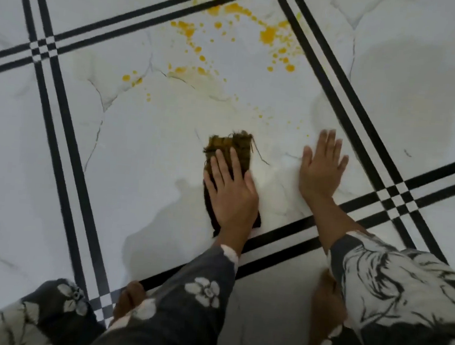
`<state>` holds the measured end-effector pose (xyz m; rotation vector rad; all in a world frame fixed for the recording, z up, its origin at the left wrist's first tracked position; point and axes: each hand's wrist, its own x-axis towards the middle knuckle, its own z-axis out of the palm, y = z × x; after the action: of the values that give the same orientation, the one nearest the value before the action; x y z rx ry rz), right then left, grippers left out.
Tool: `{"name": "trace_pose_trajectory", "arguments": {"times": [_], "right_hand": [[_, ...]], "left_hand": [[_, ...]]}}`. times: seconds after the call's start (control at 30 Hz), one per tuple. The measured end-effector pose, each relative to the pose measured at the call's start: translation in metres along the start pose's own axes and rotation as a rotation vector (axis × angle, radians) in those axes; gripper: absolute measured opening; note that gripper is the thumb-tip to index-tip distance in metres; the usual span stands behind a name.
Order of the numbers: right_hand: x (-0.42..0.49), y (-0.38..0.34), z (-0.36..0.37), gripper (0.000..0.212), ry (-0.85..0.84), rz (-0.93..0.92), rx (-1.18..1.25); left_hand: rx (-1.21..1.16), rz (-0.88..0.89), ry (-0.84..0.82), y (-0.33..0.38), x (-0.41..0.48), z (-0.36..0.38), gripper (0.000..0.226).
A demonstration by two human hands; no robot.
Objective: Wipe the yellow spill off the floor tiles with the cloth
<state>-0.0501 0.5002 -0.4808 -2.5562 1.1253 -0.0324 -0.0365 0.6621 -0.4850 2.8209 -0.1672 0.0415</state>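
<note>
A dark, frayed cloth, stained yellow at its far end, lies flat on a white marble-look floor tile. My left hand presses down on it with fingers spread, covering its near half. My right hand rests flat on the tile to the right of the cloth, fingers apart, holding nothing. The yellow spill is scattered as blobs and droplets across the far part of the same tile, beyond the cloth, with a few drops past the black border. A faint yellowish smear lies between the cloth and the blobs.
Double black border lines frame the tile on all sides and cross at the corners. My bare feet and patterned sleeves sit at the near edge. Neighbouring white tiles spread left and right.
</note>
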Motion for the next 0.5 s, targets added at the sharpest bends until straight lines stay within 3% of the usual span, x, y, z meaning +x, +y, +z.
{"name": "trace_pose_trajectory", "arguments": {"times": [0.17, 0.23, 0.4, 0.43, 0.5], "right_hand": [[-0.003, -0.002, 0.0, 0.053, 0.003, 0.012, 0.0], [-0.001, -0.002, -0.001, 0.053, 0.012, 0.001, 0.002], [0.018, -0.022, -0.001, 0.051, 0.048, -0.013, 0.072], [0.02, -0.024, -0.001, 0.051, 0.051, -0.011, 0.087], [0.029, -0.023, -0.004, 0.051, 0.079, 0.007, 0.105]], "left_hand": [[0.012, 0.385, -0.15, 0.026, -0.023, 0.001, 0.052], [0.023, 0.399, -0.154, 0.006, -0.003, 0.002, 0.052], [0.004, 0.132, -0.034, 0.029, 0.104, 0.016, 0.055], [-0.007, 0.176, -0.064, 0.048, 0.111, 0.019, 0.055], [0.013, 0.45, -0.106, 0.077, 0.107, 0.027, 0.052]]}}
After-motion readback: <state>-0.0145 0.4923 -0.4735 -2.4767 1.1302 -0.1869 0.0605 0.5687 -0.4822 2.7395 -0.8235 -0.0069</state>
